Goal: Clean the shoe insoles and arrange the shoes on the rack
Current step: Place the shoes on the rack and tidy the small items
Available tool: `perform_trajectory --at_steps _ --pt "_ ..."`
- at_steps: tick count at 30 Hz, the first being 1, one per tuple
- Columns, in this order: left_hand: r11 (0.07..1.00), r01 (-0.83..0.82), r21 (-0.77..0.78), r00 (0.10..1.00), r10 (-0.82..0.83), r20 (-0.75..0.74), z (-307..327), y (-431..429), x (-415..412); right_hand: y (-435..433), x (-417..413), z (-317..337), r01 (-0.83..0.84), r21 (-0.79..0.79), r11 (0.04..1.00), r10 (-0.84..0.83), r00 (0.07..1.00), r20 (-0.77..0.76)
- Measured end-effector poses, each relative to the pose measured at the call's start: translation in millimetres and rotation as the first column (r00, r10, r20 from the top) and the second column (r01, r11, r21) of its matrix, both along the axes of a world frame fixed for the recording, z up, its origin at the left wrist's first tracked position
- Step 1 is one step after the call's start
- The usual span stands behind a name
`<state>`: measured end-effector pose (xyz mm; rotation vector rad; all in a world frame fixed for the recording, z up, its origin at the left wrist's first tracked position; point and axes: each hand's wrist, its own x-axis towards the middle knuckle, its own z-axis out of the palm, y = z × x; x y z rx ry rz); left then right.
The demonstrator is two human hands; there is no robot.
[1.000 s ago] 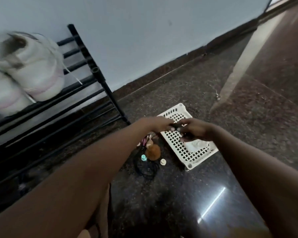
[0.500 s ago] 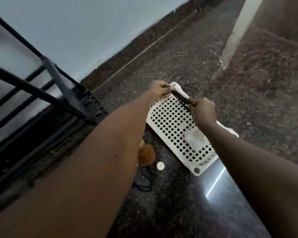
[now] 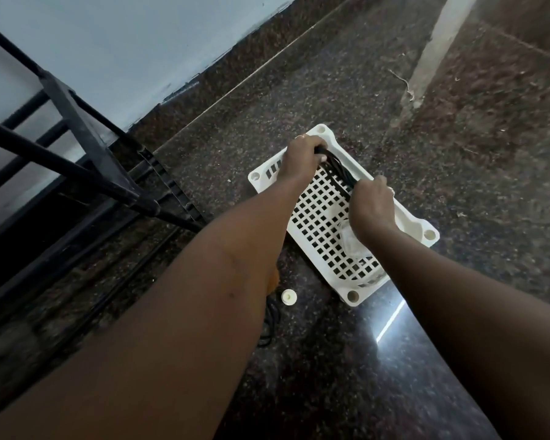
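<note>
1. Head cam, nearest: small white cap point(image 3: 289, 296) and loose black cord point(image 3: 272, 325) on the floor by the left forearm, clear of the work.
2. Mid: right hand point(image 3: 373, 206) and left hand point(image 3: 302, 157) each curl round an end of a black strand bundle point(image 3: 338, 168), stretched over the white perforated tray point(image 3: 352, 295). Prob. sorting kit, I'd say.
3. Far: rack point(image 3: 86, 138) at left, well apart; no shoes/insoles in view. Next: lower the bundle w/o snagging tray holes.
</note>
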<state>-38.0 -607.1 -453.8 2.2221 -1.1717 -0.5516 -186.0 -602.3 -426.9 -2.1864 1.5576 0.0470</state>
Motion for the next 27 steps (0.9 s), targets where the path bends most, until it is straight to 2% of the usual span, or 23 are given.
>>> perform_trajectory --at_steps 7,10,15,18,20,24,27 --pt "0.999 -0.045 -0.031 0.999 0.045 -0.003 -14.1 31.1 -6.6 9.0 -2.4 2.4 -0.033 -0.030 0.999 0.033 0.999 -0.028" --pt "0.998 -0.061 -0.028 0.998 0.062 0.032 -21.0 47.4 -8.2 10.1 -2.6 1.0 0.018 0.005 1.000 -0.018 1.000 -0.005" --pt "0.996 -0.089 -0.016 0.996 0.089 0.016 -15.0 67.4 -17.3 21.9 -0.2 9.1 -0.121 -0.029 0.992 0.113 0.972 -0.205" --pt "0.991 -0.124 -0.055 0.992 0.122 -0.038 3.7 79.3 -19.2 32.1 8.9 23.8 -0.300 -0.128 0.945 0.238 0.903 -0.357" --pt "0.995 -0.064 -0.074 0.998 0.064 0.008 21.3 97.6 -18.2 40.9 19.8 37.5 -0.401 -0.135 0.906 0.320 0.858 -0.401" --pt "0.993 0.018 -0.117 0.994 -0.005 0.108 41.1 160.7 -8.6 77.2 44.6 64.9 -0.544 -0.065 0.837 0.504 0.810 -0.300" --pt "0.986 -0.131 -0.101 0.990 0.136 0.047 42.2 220.6 -10.1 121.5 53.0 76.4 -0.617 0.001 0.787 0.606 0.772 -0.192"
